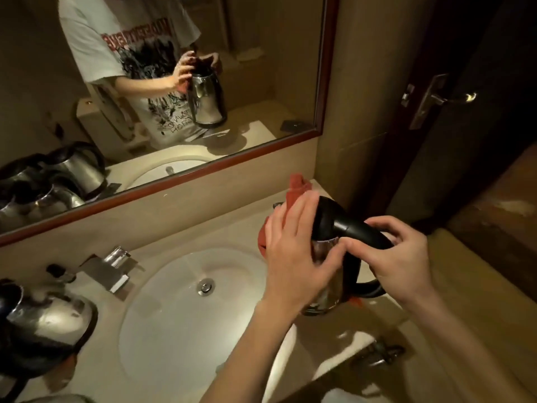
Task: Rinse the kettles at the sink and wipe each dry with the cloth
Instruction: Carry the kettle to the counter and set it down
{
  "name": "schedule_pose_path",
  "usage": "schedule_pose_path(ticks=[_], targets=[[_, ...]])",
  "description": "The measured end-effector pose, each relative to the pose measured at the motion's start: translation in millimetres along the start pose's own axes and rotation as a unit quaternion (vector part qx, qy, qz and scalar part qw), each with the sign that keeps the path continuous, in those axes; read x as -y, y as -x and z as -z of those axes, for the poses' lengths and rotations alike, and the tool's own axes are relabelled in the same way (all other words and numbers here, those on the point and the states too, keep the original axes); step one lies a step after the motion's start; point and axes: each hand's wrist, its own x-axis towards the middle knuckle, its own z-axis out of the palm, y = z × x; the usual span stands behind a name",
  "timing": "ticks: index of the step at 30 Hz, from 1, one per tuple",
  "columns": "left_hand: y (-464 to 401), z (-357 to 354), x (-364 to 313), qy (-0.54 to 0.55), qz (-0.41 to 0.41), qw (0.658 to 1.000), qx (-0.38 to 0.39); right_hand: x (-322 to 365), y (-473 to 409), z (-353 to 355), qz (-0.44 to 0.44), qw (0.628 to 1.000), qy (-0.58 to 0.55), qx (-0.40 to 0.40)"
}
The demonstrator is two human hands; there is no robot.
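1. A dim bathroom table is carrying a white sink under a wide mirror.
2. The kettle is standing on the table just right of the sink.
3. The left hand is pressing the red cloth flat against its side; the right hand is gripping the black handle.
4. Wiping well probably means turning the kettle steadily, reaching under the spout.
5. Other kettles are waiting at left by the tap.
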Motion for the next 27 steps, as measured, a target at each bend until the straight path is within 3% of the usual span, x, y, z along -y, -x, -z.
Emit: schedule_pose_path(ticks=[5, 10, 16, 21, 27], targets=[[19.3, -13.6, 18.2, 0.128, 0.160, 0.978, 0.032, -15.4, -11.4, -5.7, -0.022, 0.999, 0.010, -0.027], [20.1, -43.2, 41.0, 0.217, 0.289, 0.930, 0.066, -34.8, -41.1, -4.3, -0.041, 0.999, 0.026, -0.024], [17.8, -95.2, 76.2, 0.223, 0.361, 0.899, 0.109, -60.3, -99.4, 1.5, -0.066, 0.997, 0.033, 0.011], [-16.9, -133.2, 96.7, 0.237, 0.369, 0.893, 0.098, -88.8, -150.0, 1.2, -0.091, 0.995, 0.019, 0.045], [-57.8, -171.7, 134.0, 0.239, 0.373, 0.893, 0.079, -116.2, -207.1, -14.1, -0.041, 0.998, 0.024, 0.051]])
